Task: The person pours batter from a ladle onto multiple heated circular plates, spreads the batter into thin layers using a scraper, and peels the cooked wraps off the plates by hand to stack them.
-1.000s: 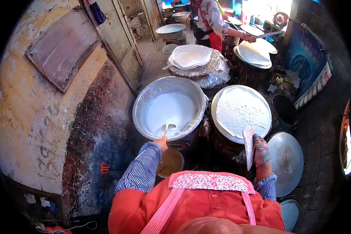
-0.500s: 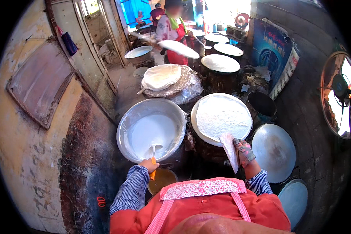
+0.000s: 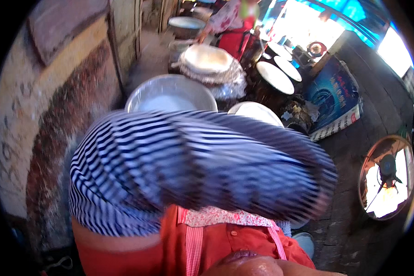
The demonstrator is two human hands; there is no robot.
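1. Because a blurred blue-and-white striped shirt sleeve (image 3: 202, 170) is lifted straight across the head view, it fills the middle of the picture from about 8 o'clock to 3 o'clock. Its long axis runs nearly level, dipping a little at the right end.
2. Neither the left hand nor the right hand shows. I cannot tell how far either is open or whether it holds anything.
3. The sleeve looks rooted at the lower left, so I judge it to be the left arm, though the blur leaves that uncertain.
4. Nearest beyond the sleeve, at 11 o'clock, is a large round metal basin of white liquid (image 3: 170, 94). Only its far rim and a strip of the liquid clear the cloth.
5. Just beside the basin, at 12 to 1 o'clock, sits a round pale disc on a dark stand (image 3: 255, 112), also half covered by the sleeve.
6. Both lie on the far side of the arm, the basin toward its left end and the disc toward its middle.
7. Farther off at 12 o'clock, a stack of round pale sheets on crinkled cloth (image 3: 207, 60) stands behind the basin. More pale discs (image 3: 274, 77) lie at 1 o'clock.
8. Another person in a red apron (image 3: 232, 32) works at the top edge.
9. A round wire-guarded fan (image 3: 386, 177) lies at 3 o'clock.
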